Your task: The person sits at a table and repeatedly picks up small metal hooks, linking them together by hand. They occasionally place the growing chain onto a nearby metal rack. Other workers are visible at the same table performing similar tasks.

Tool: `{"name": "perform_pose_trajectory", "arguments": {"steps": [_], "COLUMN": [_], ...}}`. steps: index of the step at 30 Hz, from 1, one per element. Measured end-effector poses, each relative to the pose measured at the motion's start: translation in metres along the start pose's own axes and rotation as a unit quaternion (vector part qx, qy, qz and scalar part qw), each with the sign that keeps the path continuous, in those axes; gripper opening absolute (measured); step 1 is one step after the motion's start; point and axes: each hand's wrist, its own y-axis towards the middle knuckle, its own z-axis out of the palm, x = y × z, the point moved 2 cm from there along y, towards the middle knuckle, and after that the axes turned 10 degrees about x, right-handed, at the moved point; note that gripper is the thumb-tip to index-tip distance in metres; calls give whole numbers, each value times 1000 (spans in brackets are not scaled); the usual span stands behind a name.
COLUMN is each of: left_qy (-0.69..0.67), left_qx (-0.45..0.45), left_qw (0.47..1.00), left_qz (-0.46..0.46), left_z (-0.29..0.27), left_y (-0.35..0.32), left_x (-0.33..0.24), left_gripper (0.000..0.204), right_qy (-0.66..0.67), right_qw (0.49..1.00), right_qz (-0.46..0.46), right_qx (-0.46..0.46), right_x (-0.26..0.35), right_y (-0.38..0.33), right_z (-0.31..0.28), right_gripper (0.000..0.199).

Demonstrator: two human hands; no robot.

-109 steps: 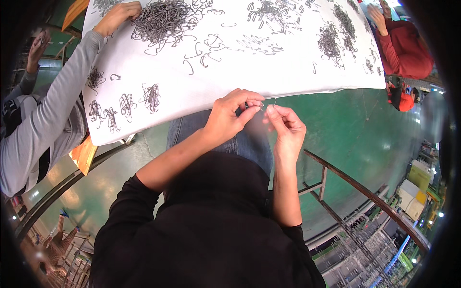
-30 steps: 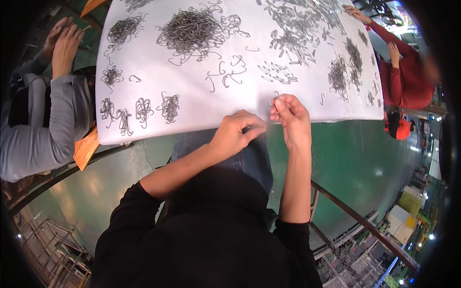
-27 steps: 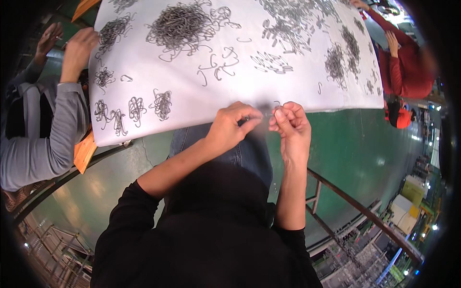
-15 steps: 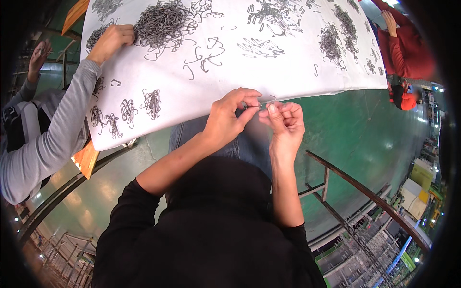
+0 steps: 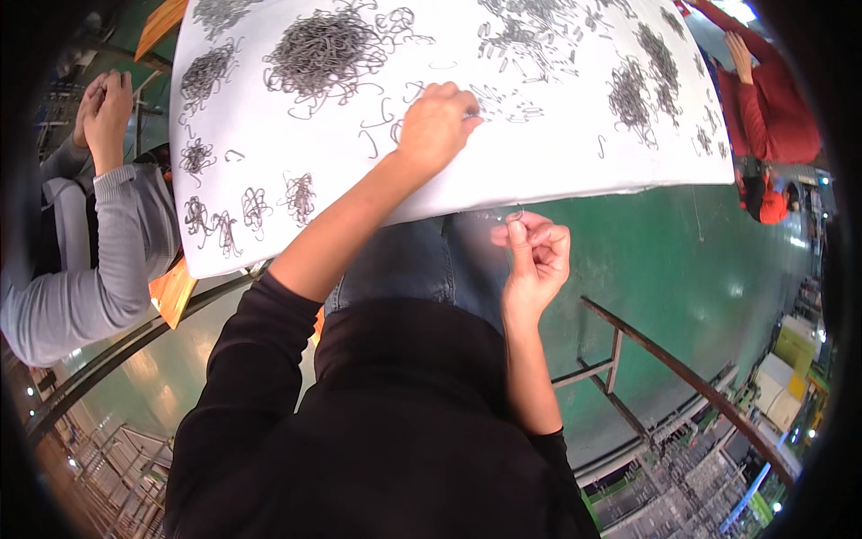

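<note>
A white table (image 5: 557,162) strewn with grey wire hooks stands over a green floor. The left hand (image 5: 437,126) reaches onto the table, fingers curled over loose hooks (image 5: 503,101) beside the big hook pile (image 5: 325,52). The right hand (image 5: 537,256), just off the table's near edge, pinches a small wire hook (image 5: 515,216) between thumb and fingers.

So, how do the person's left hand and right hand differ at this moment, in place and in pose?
The left hand is stretched out over the white table, resting among loose wire hooks; the right hand stays off the table, just below its near edge. The left hand lies knuckles up, fingers curled down; the right hand is raised with fingertips pinched on a small thin wire piece. Both are bare, with black sleeves.
</note>
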Motion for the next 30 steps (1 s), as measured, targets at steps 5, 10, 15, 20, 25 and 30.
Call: {"name": "perform_pose_trajectory", "arguments": {"steps": [5, 10, 15, 20, 25, 30], "left_qy": [55, -299, -465, -478, -454, -389], "left_qx": [49, 104, 128, 110, 87, 34], "left_qw": [997, 942, 861, 856, 874, 919], "left_qz": [-15, -109, -160, -164, -152, -49], "left_z": [3, -3, -21, -34, -37, -40], "left_y": [5, -35, -63, -72, -75, -79], "left_x": [-10, -28, -46, -57, -61, -60], "left_gripper": [10, 15, 12, 12, 11, 10], "right_qy": [-3, -5, -19, -25, -54, -74], "right_qw": [1000, 999, 998, 997, 996, 993], "right_qz": [-3, 1, 1, -16, -13, -5], "right_qx": [21, 36, 54, 66, 71, 88], "right_x": [-2, -4, -6, -4, -5, -10], "right_y": [0, 0, 1, 1, -1, -1], "right_z": [3, 5, 9, 12, 14, 12], "right_gripper": [22, 22, 21, 20, 20, 16]}}
